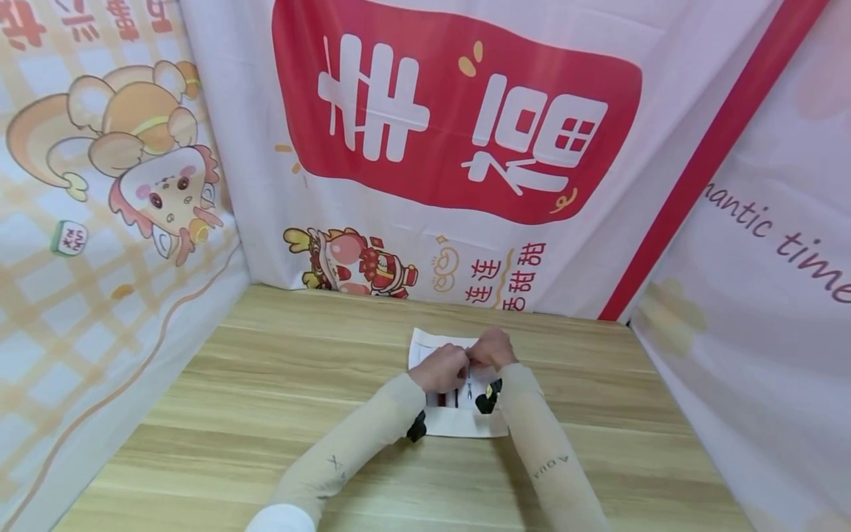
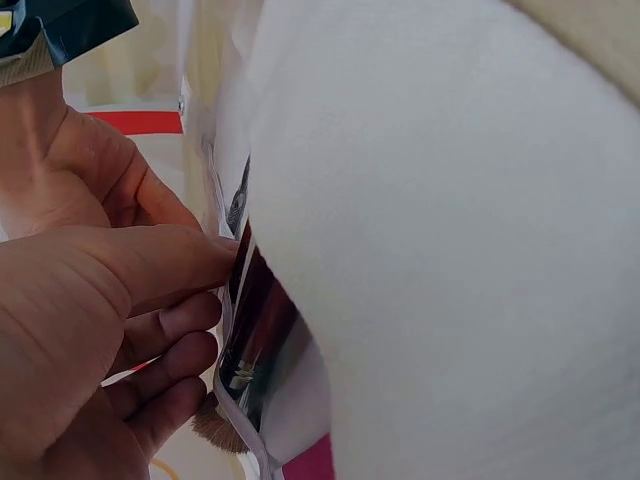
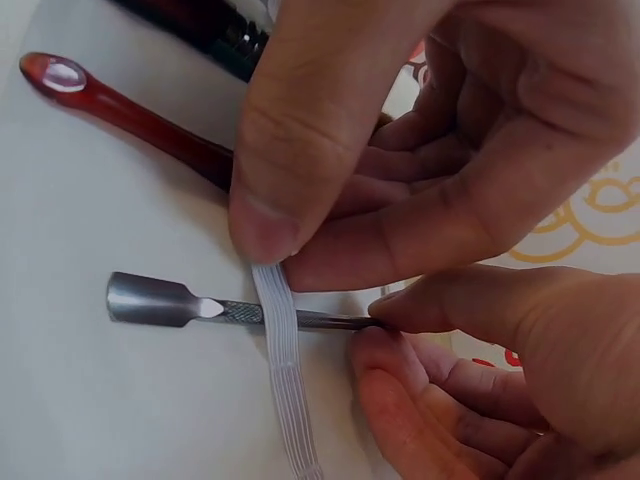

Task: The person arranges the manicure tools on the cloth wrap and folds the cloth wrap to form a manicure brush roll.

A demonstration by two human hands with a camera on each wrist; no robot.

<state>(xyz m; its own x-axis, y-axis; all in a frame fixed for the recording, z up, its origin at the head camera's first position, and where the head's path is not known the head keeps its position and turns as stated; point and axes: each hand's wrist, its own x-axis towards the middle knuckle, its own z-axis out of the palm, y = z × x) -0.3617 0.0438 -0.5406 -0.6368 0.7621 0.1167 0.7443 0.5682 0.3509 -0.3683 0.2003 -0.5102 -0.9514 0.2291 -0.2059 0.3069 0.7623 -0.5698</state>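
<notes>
The metal tool [image 3: 155,300] lies on the white cloth [image 1: 465,423], its shaft passing under the elastic band [image 3: 285,390]. It looks light, stiff and probably slick; the textured stretch beside the band should give the surest hold, while the band seems soft and stretchy. The right hand [image 1: 493,349] pinches the shaft's end opposite the flared tip; the left hand [image 1: 440,369] pinches the band. The red handle [image 3: 140,120] lies beyond the tool, and the surface [image 1: 299,443] carries the cloth.
</notes>
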